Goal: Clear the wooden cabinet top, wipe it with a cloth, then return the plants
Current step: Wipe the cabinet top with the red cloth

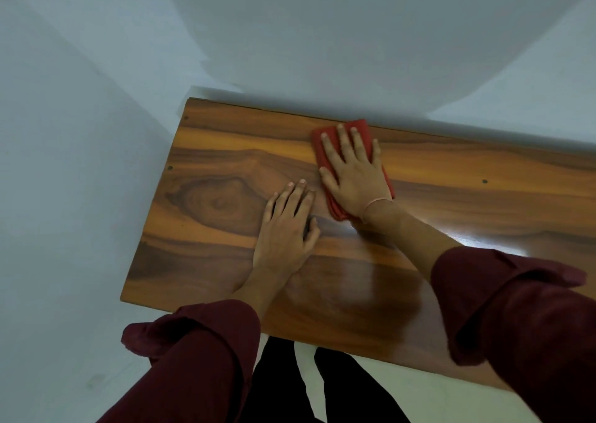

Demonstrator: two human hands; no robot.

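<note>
Nearest the camera, legs in black trousers [280, 390] stand on a pale floor [371, 380], right up against the front edge of the cabinet top [200, 261]. Two arms reach forward over that edge. Both wear dark red sleeves rolled back above the wrist, the left sleeve [193, 358] low in the middle and the right sleeve [522, 326] at the right side.

The cabinet top is a glossy wooden board with strong brown and orange grain and a round knot pattern towards its left end. A bright patch of glare lies on the wood just beside the right forearm. A few small dark dots [484, 181] mark the surface.

The left hand [285, 229] lies palm down on the bare wood, a little right of the knot pattern. Its fingers are straight and close together, holding nothing, with the thumb drawn in along the right side of the hand.

Just beyond it and to the right, the right hand [353, 174] presses flat on a folded red cloth [364, 126]. Its fingers are straight and spread apart on top of the cloth, not curled round it. A thin pale band [377, 201] circles that wrist. The cloth lies on the wood near the back edge of the cabinet top, showing past the fingertips and under the heel of the hand.

Behind the back edge rises a plain pale wall [322, 35], and a second pale wall [64, 164] runs along the left end.
</note>
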